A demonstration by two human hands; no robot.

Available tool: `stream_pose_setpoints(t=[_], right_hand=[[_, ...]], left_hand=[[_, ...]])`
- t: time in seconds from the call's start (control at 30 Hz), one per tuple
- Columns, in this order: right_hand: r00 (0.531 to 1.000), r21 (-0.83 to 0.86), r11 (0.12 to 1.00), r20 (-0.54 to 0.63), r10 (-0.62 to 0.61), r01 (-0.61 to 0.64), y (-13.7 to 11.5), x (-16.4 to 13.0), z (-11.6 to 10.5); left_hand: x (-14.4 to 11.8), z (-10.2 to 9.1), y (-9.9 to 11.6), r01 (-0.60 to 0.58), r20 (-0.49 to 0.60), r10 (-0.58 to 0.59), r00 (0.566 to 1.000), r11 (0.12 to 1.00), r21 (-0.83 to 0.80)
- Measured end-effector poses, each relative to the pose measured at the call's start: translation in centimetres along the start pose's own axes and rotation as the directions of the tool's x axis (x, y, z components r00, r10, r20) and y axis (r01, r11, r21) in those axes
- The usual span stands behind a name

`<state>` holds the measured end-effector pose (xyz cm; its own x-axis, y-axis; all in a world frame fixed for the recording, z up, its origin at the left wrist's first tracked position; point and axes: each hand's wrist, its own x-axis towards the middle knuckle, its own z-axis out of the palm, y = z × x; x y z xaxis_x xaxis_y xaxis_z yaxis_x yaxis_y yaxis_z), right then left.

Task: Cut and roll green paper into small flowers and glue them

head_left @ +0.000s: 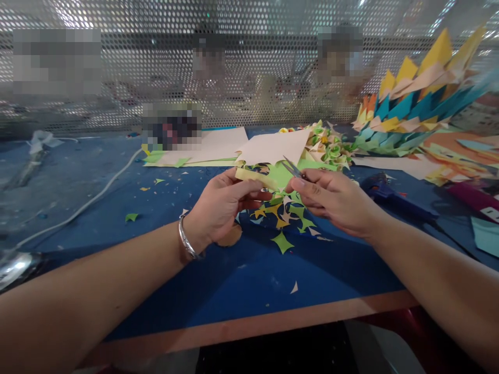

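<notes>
Right in front of me, the person's left hand (222, 201) pinches a yellow paper strip (249, 177) between thumb and fingers, up over the blue table (241, 291). The right hand (337, 198) is closed around scissors (291, 167), blades pointing up and leftward just beside the strip, apart from it; its fingers hide the handles. The table bears green, yellow and pale paper scraps (282, 242) under and between the hands. Beyond lie pale sheets (273, 145), one overlapping a heap of curled paper pieces (329, 148). A pointed, layered paper piece (407, 111) stands at right, its far side blurring out. A blue glue gun (401, 202) lies nearer; the purple tool (473, 200) runs out of sight, as does a shiny object (17, 270) at left, which I can't identify.
</notes>
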<state>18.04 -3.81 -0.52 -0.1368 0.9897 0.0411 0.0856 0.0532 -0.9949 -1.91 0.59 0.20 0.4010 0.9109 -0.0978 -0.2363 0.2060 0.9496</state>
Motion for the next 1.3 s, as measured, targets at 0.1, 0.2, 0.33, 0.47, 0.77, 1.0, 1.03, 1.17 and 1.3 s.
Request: stream_pose_setpoints(t=[0.1, 0.2, 0.33, 0.47, 0.77, 1.0, 1.03, 1.17, 1.3], right_hand=[[0.998, -0.113, 0.994, 0.056, 0.011, -0.005, 0.08, -0.22, -0.27], [0.994, -0.258, 0.966, 0.110, 0.022, 0.007, 0.20, -0.37, -0.58], [0.985, -0.360, 0.932, 0.168, 0.027, 0.035, 0.17, -0.43, -0.76], [0.981, -0.403, 0.914, 0.190, 0.031, 0.050, 0.15, -0.39, -0.70], [0.973, -0.405, 0.910, 0.232, 0.012, 0.086, 0.15, -0.66, -0.76], [0.971, -0.410, 0.908, 0.238, 0.011, 0.090, 0.34, -0.43, -0.85], [0.971, -0.416, 0.905, 0.240, 0.014, 0.090, 0.36, -0.43, -0.87], [0.970, -0.435, 0.896, 0.242, 0.025, 0.085, 0.37, -0.49, -0.90], [0.972, -0.434, 0.897, 0.235, 0.023, 0.084, 0.32, -0.58, -0.86]], left_hand=[[-0.01, -0.01, 0.00, -0.011, -0.020, 0.010, 1.000, 0.999, -0.032], [-0.02, -0.11, -0.06, -0.021, -0.002, 0.021, 1.000, 0.998, -0.051], [-0.10, -0.26, -0.16, -0.032, 0.040, 0.034, 0.999, 0.998, -0.053], [-0.10, -0.32, -0.32, -0.039, 0.090, 0.047, 0.995, 0.996, -0.079], [-0.09, -0.31, -0.42, -0.032, 0.121, 0.041, 0.992, 0.997, -0.075], [-0.19, -0.14, -0.28, -0.026, 0.120, 0.034, 0.992, 0.998, -0.063], [-0.21, -0.12, -0.28, -0.022, 0.124, 0.029, 0.992, 0.998, -0.060], [-0.26, -0.08, -0.28, -0.013, 0.127, 0.020, 0.992, 0.998, -0.054], [-0.25, -0.09, -0.27, -0.014, 0.130, 0.021, 0.991, 0.999, -0.052]])
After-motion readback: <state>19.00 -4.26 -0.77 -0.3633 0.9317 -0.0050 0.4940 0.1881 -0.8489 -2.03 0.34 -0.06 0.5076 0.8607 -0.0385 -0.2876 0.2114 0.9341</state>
